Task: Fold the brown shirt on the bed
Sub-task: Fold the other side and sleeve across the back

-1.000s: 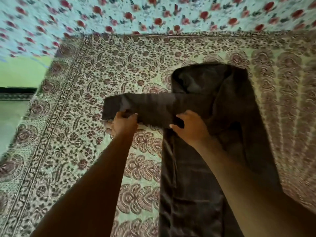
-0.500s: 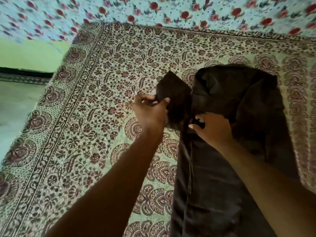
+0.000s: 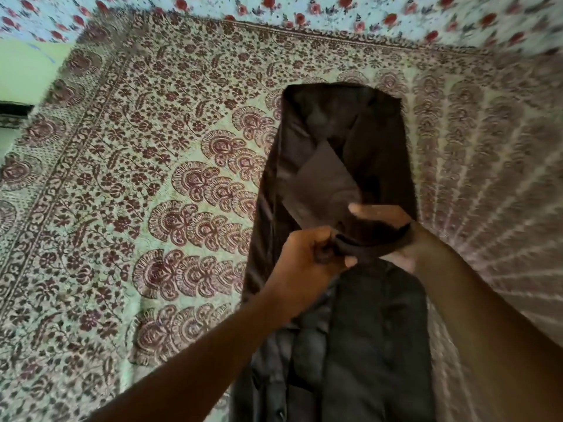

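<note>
The brown shirt [image 3: 359, 166] lay in the middle and right of the frame on the bed [image 3: 152, 178], already narrowed into a long strip that ran from the upper centre down to the lower edge. The left hand [image 3: 307, 254] was curled tightly around a band of the sleeve fabric, near the centre of the frame. The right hand [image 3: 393, 236] was just beside it with the same band draped over it — its fingers looked rather straight, supporting the cloth and not pinching it, though blur made this uncertain.

The shirt seemed light, thin and very soft; it sagged at once between the two hands. It looked a little smooth, so it may slip on itself. I would judge that holding it at seams or folded edges — not in the loose middle — keeps the fold straight.
</note>
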